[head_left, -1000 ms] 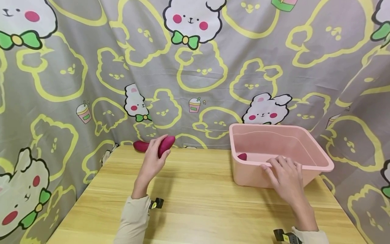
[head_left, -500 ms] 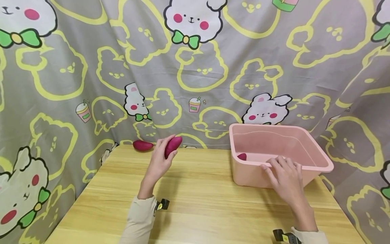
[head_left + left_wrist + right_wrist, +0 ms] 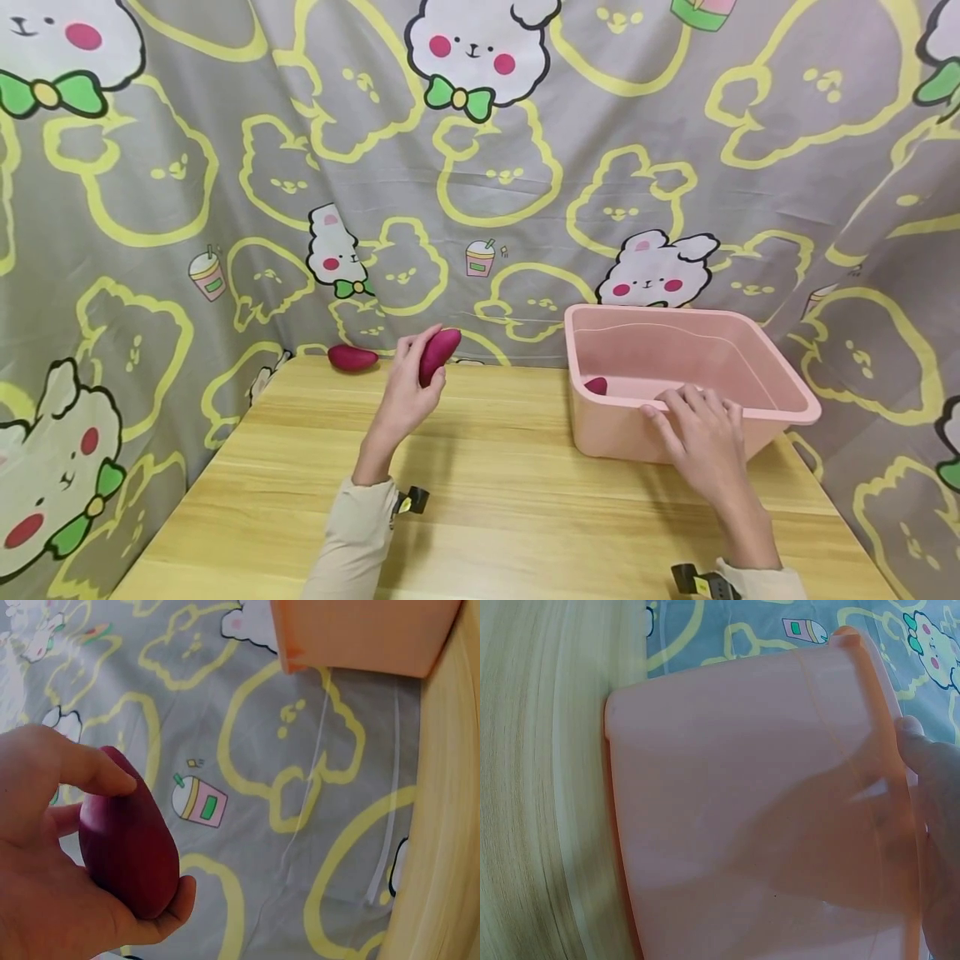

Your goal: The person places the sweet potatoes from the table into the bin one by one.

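Left hand (image 3: pixel 408 396) grips purple sweet potato (image 3: pixel 437 355) above table, left of pink bin (image 3: pixel 780 412). Right hand (image 3: pixel 701 442), fingers resting relaxed on bin's near rim, nothing gripped. Best carry it w/ firm grip, clear the rim, lower gently inside.

Left hand (image 3: pixel 408 392): has drifted rightward across the wooden surface (image 3: pixel 495 492), step by step over the last second, toward the pink basin (image 3: pixel 780 392); it also sits slightly higher in the head view.
Purple sweet potato (image 3: pixel 438 355): carried along in that hand's curled fingers and thumb; its upper end now points up and to the right, nearer the basin's left wall than before.
Gap to second sweet potato (image 3: pixel 352 357): wider; a second ago the held one overlapped it in the head view, now the two are well apart.
Left sleeve (image 3: pixel 360 542): shifted right with the forearm.
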The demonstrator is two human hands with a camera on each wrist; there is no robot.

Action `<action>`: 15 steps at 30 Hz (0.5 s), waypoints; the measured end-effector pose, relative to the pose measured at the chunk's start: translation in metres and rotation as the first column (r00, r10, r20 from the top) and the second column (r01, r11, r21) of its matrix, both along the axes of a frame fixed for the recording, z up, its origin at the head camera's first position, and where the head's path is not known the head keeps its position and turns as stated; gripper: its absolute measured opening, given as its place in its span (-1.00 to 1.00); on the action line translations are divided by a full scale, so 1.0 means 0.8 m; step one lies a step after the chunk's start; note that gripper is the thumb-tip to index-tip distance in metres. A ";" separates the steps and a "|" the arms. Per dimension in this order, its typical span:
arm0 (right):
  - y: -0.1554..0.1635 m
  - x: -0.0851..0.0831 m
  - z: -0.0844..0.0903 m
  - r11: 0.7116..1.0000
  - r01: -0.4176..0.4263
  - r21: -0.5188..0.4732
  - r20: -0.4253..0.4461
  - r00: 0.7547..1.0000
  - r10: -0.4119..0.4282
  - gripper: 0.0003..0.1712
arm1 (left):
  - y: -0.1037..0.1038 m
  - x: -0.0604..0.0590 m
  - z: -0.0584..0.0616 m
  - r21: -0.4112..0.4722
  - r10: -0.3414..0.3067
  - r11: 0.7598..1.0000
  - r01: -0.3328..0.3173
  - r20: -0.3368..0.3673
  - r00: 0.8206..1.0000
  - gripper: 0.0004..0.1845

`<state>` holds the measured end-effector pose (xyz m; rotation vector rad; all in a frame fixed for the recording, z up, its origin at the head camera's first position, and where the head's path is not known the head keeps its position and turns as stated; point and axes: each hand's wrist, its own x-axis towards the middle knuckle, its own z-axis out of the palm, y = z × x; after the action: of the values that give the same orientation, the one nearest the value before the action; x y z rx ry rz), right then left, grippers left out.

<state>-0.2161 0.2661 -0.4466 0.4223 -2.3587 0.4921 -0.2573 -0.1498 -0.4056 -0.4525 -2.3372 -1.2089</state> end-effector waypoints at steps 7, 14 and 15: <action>0.000 -0.001 0.000 1.000 -0.002 -0.002 -0.002 1.000 0.002 -0.81 | 0.013 0.000 0.003 0.029 -0.021 0.999 0.020 0.011 1.000 -0.23; -0.001 0.000 0.000 1.000 0.000 -0.007 0.002 1.000 0.000 -0.81 | 0.027 -0.001 0.007 0.035 -0.037 0.999 0.038 -0.020 0.999 -0.28; -0.001 0.000 0.000 1.000 -0.001 -0.008 0.002 1.000 0.001 -0.81 | 0.029 -0.001 0.008 0.039 -0.042 0.998 0.043 -0.025 0.999 -0.28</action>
<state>-0.2161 0.2653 -0.4468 0.4191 -2.3580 0.5025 -0.2584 -0.1268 -0.3991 -0.5031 -2.2898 -1.2592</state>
